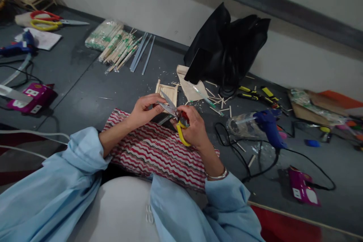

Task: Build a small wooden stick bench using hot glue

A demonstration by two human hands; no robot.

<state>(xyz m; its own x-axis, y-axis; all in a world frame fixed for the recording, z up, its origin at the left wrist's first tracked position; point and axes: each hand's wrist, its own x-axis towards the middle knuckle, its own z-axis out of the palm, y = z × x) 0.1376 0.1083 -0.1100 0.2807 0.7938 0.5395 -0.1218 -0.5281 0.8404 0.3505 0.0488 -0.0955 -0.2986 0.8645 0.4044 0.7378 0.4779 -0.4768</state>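
My right hand is closed round the handles of a pair of scissors, one loop yellow and one red. The blades point up and to the left and stand apart. My left hand is closed in a pinch right beside the blades; what lies between its fingertips is too small to make out. Just behind the blades is a small frame of pale wooden sticks, its lower part hidden by my hands and the scissors. A red-and-white wavy-striped cloth lies beneath my forearms.
Bundled sticks and grey strips lie at the back left. Behind the loose sticks stands a black bag with a phone. To the right are a blue glue gun, its cord, cutters and a purple box.
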